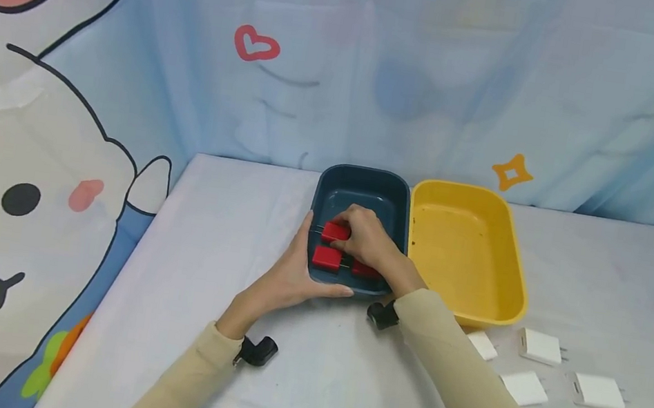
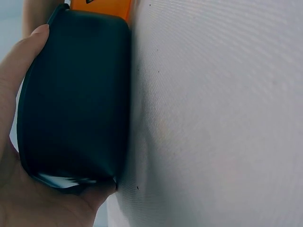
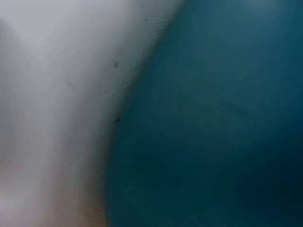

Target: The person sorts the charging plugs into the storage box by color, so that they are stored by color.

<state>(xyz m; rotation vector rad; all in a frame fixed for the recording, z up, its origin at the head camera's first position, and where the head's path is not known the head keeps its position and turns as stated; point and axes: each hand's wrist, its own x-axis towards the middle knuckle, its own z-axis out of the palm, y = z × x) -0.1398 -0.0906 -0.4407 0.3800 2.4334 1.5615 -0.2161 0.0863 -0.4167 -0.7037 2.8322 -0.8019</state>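
Observation:
A dark blue tray (image 1: 367,185) stands on the table with several red plug adapters in it. My right hand (image 1: 368,236) reaches into it and pinches one red plug adapter (image 1: 334,232), whose prongs point left. Just in front of that one lies a second red plug adapter (image 1: 327,258), and a third red plug adapter (image 1: 365,270) sits partly under my right wrist. My left hand (image 1: 299,270) grips the tray's near left corner, fingers along the left side and thumb across the front. The left wrist view shows that thumb (image 2: 38,40) on the rim. Only the tray's blurred outer wall (image 3: 203,118) fills the right wrist view.
A yellow tray (image 1: 471,252) stands against the blue one's right side. Several white plug adapters (image 1: 597,392) lie on the white tablecloth at the near right, one partly hidden by my right sleeve. A printed curtain (image 1: 348,95) hangs behind the table.

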